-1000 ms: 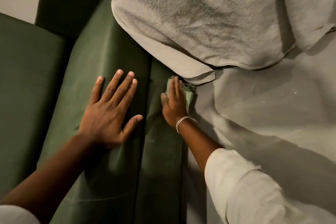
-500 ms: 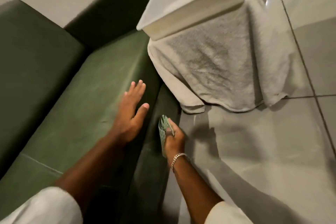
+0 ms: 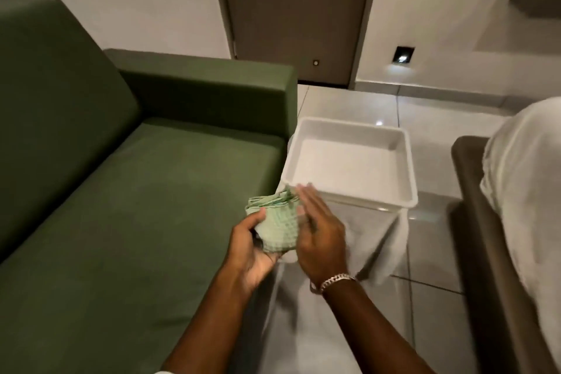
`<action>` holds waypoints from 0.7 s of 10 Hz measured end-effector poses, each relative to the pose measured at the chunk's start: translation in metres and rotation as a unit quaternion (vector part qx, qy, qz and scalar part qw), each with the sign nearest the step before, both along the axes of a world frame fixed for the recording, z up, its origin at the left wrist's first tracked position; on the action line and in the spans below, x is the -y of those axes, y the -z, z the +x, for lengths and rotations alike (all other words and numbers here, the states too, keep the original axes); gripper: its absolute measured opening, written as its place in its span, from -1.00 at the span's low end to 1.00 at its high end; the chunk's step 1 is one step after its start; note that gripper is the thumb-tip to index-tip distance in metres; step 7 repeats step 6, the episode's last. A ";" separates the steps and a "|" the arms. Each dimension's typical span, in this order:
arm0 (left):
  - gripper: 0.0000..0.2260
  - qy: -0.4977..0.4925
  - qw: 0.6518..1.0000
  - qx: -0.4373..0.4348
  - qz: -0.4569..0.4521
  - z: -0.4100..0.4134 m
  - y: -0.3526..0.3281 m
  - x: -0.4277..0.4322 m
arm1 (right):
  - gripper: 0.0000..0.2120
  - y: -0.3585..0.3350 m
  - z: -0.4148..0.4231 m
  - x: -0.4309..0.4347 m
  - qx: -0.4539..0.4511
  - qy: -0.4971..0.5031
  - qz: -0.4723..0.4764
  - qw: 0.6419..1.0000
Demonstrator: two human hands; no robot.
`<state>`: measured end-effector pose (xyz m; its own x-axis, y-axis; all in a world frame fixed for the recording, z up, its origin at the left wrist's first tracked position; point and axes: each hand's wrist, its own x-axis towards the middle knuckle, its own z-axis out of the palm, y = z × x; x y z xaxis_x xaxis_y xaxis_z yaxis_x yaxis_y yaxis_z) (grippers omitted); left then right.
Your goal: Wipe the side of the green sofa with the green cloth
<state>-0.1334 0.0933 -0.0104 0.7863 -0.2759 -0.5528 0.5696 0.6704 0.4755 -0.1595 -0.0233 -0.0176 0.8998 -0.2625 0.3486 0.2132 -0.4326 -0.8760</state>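
Green cloth (image 3: 274,226): a bunched, waffle-textured wad held in the air between both hands, above the front edge of the green sofa (image 3: 127,222) seat and clear of the sofa's side. Head view: the left hand (image 3: 253,247) cups the cloth from below and behind, fingers curled around its lower part; the right hand (image 3: 320,235), a bracelet (image 3: 335,279) at its wrist, lies flat and extended against the cloth's right face, somewhat blurred. The cloth's long axis appears to run roughly upright, its loose folded edges at the top, pointing away from the camera toward the white bin (image 3: 352,167) draped with a towel (image 3: 373,240), just beside the sofa. Risks, as judgement: the cloth is off the surface, so the side stays unwiped unless it is carried back down; a loosely gathered wad may unfold or slip from the hands during refolding and drop to the tiled floor (image 3: 431,297), picking up dirt.
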 end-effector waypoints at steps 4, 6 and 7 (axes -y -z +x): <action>-0.64 0.097 0.991 -0.025 0.088 0.142 -0.012 0.129 | -0.88 -0.010 0.125 0.140 -0.248 0.268 0.202 0.909; -0.71 0.106 0.951 -0.043 0.287 0.173 0.002 0.142 | -0.71 0.017 0.167 0.159 -0.312 0.216 -0.015 0.925; -0.71 0.106 0.951 -0.043 0.287 0.173 0.002 0.142 | -0.71 0.017 0.167 0.159 -0.312 0.216 -0.015 0.925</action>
